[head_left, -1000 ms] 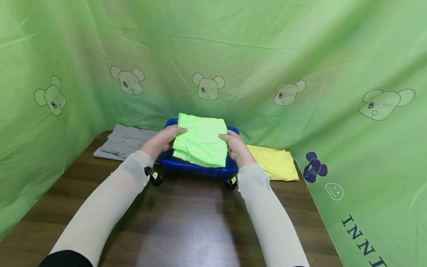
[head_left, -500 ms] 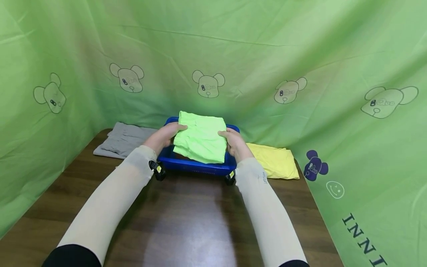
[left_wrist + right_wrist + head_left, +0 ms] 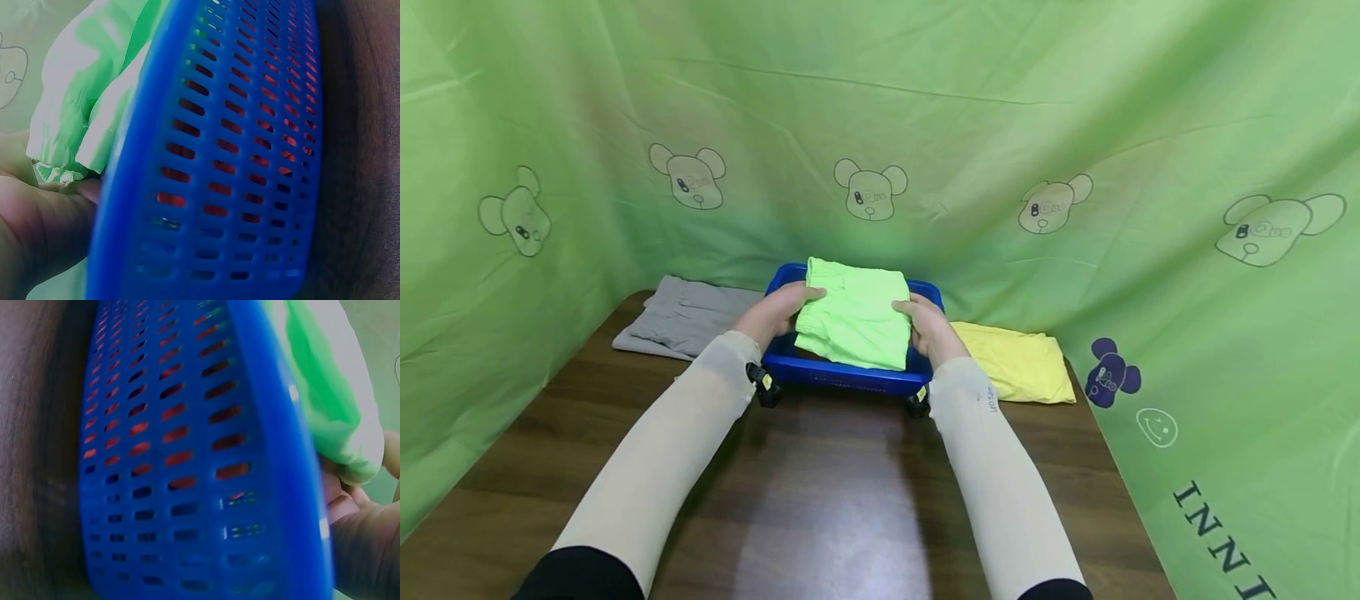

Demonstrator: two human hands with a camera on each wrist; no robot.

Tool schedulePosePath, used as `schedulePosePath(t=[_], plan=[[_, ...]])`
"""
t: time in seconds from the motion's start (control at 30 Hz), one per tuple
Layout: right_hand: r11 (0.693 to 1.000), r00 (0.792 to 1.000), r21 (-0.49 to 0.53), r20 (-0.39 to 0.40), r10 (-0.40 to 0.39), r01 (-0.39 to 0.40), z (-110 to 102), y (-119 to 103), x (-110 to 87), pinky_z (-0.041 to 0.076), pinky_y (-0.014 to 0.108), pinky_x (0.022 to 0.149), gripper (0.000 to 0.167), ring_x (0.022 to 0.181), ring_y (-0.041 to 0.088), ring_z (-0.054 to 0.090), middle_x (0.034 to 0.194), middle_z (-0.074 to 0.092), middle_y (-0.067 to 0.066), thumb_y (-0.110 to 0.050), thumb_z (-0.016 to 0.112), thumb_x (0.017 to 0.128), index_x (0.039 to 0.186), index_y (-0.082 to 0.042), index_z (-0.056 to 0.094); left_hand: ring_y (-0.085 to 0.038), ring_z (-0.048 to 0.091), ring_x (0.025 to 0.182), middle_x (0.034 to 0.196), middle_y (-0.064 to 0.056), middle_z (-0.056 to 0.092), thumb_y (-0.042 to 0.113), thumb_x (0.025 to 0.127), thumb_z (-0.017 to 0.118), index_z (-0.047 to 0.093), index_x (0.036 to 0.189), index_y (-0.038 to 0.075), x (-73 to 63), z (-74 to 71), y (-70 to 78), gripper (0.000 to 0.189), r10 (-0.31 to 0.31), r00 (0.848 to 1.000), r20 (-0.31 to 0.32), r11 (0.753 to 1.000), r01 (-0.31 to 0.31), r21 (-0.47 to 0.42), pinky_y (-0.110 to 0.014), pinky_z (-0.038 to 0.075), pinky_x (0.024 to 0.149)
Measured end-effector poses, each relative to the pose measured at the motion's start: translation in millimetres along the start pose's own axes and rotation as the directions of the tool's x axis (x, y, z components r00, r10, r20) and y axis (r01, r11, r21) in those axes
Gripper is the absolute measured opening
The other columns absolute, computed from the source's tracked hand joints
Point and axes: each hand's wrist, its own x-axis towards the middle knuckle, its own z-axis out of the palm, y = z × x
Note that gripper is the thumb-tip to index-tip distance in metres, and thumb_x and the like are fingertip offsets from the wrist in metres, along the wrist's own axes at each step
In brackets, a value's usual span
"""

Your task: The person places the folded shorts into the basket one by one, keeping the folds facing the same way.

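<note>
A folded neon-green garment [image 3: 856, 315] is held flat over the blue slotted plastic basket [image 3: 842, 377]. My left hand [image 3: 781, 308] grips its left edge, thumb on top and fingers beneath. At the right edge, my right hand [image 3: 931, 323] pinches it the same way. In the left wrist view the green garment [image 3: 81, 94] hangs at the basket rim, beside the left hand [image 3: 44, 219]. From the right wrist, the right hand [image 3: 362, 515] shows just past the basket's rim. Something red [image 3: 219, 187] shows through the slots; its kind is hidden.
A folded grey garment [image 3: 681, 317] lies left of the basket on the brown wooden table [image 3: 820, 483]. To the right is a folded yellow garment [image 3: 1015, 362]. Behind stands a green curtain [image 3: 955, 108] printed with bear faces.
My hands and the green garment have come slightly lower towards the basket. My left forearm has shifted a little to the right. Both hands keep their hold; the grey and yellow garments stay put.
</note>
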Motion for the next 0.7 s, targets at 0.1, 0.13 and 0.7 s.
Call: schedulePosePath(t=[0.1, 0.13, 0.7], plan=[[1.0, 0.999, 0.019, 0.032, -0.019, 0.018, -1, 3, 1.6, 0.057, 0.025, 0.057, 0.047, 0.063, 0.009, 0.066, 0.086, 0.068, -0.003, -0.017, 0.063, 0.102, 0.146, -0.017, 0.049, -0.017, 0.07, 0.078, 0.1, -0.004, 0.065, 0.027, 0.11, 0.049, 0.041, 0.146, 0.008, 2.6, -1.1, -3.4, 0.042, -0.006, 1.0, 0.003, 1.0, 0.006, -0.016, -0.034, 0.06, 0.071], [0.999, 0.998, 0.024, 0.049, -0.026, 0.024, -2, 5, 2.4, 0.057, 0.026, 0.058, 0.045, 0.065, 0.009, 0.067, 0.088, 0.068, -0.002, -0.017, 0.063, 0.102, 0.145, -0.017, 0.05, -0.017, 0.07, 0.079, 0.101, -0.005, 0.065, 0.027, 0.109, 0.049, 0.041, 0.147, 0.009, 3.3, -1.6, -4.5, 0.043, -0.01, 1.0, 0.003, 1.0, 0.01, -0.02, -0.034, 0.06, 0.071], [0.999, 0.988, 0.0, 0.152, -0.035, 0.035, -11, 24, 8.2, 0.059, 0.033, 0.067, 0.068, 0.075, 0.016, 0.067, 0.115, 0.063, 0.007, -0.018, 0.061, 0.104, 0.163, -0.025, 0.028, -0.016, 0.067, 0.088, 0.115, -0.005, 0.061, 0.033, 0.109, 0.051, 0.028, 0.16, 0.016, 3.2, -9.3, -18.9, 0.059, -0.033, 0.999, -0.018, 0.999, 0.034, 0.012, -0.033, 0.058, 0.075]])
